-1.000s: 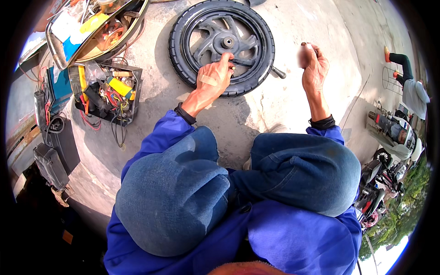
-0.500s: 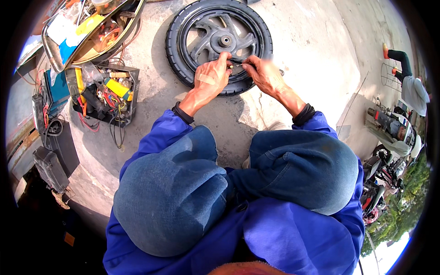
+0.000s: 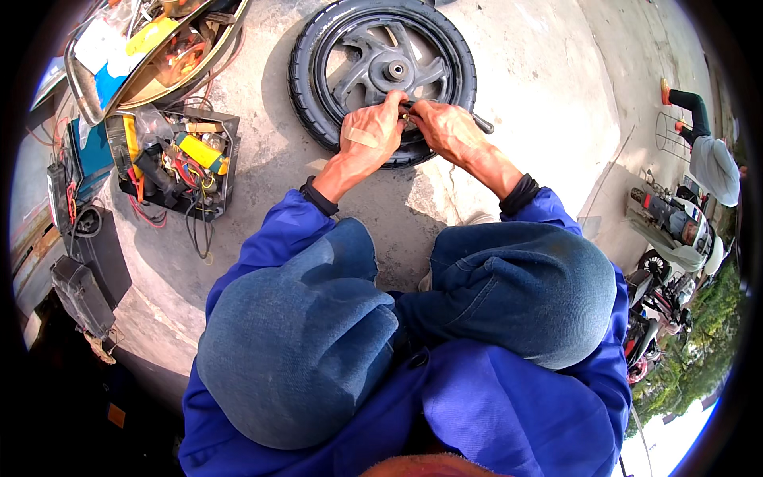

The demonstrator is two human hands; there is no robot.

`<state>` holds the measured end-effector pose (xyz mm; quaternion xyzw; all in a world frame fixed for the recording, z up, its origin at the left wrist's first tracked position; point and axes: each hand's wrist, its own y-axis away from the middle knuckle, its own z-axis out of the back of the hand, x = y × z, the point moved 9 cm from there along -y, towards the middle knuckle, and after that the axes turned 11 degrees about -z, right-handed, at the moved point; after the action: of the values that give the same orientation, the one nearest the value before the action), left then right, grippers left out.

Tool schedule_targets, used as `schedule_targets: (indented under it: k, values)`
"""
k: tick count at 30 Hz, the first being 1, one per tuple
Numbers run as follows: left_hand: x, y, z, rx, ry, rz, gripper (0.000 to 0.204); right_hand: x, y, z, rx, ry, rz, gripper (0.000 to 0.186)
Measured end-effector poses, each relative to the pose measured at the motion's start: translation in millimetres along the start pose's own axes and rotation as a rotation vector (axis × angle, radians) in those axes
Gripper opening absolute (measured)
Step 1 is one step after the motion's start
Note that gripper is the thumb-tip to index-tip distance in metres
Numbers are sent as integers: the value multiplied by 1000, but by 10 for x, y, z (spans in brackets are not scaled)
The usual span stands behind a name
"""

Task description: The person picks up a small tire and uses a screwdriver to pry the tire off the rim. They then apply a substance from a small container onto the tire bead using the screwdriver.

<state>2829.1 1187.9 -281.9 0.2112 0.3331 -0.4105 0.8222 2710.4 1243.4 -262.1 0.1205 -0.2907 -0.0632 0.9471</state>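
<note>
A black motor-scooter wheel (image 3: 369, 71) with its tyre (image 3: 306, 60) lies flat on the ground in front of me. Over its near side, my left hand (image 3: 372, 133) is closed, thumb and fingers pinched on a small dark piece I cannot make out; a plaster covers the back of this hand. Touching its fingertips, my right hand (image 3: 449, 129) is closed round a slim hand tool, whose black handle end (image 3: 482, 124) sticks out past the knuckles. A small brass-coloured bit (image 3: 405, 117) shows between the two hands. The tool's working tip is hidden by my fingers.
At left sits an open black box (image 3: 226, 171) of wires and tools, including a yellow-and-black one (image 3: 203, 153). Behind it stands a cluttered tray (image 3: 87, 79). A dark case (image 3: 83, 294) is nearer. At far right are a person (image 3: 711, 163) and parked motorbikes (image 3: 660, 318).
My right hand has moved left against my left fingertips and turned, so more of the black handle shows. My left hand stays nearly in place.
</note>
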Motion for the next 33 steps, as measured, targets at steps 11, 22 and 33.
schedule_targets:
  k: [11, 22, 33]
  values:
    - [-1, -12, 6, -30, -2, -16, 42, 3, -16, 19, -45, 26, 26, 15]
    - [5, -11, 14, -5, -6, 29, 43, -302, 40, -83, 219, -1021, -534, 25]
    - [-15, -3, 18, -22, 24, -11, 41, -104, 31, -4, 22, -94, -106, 24]
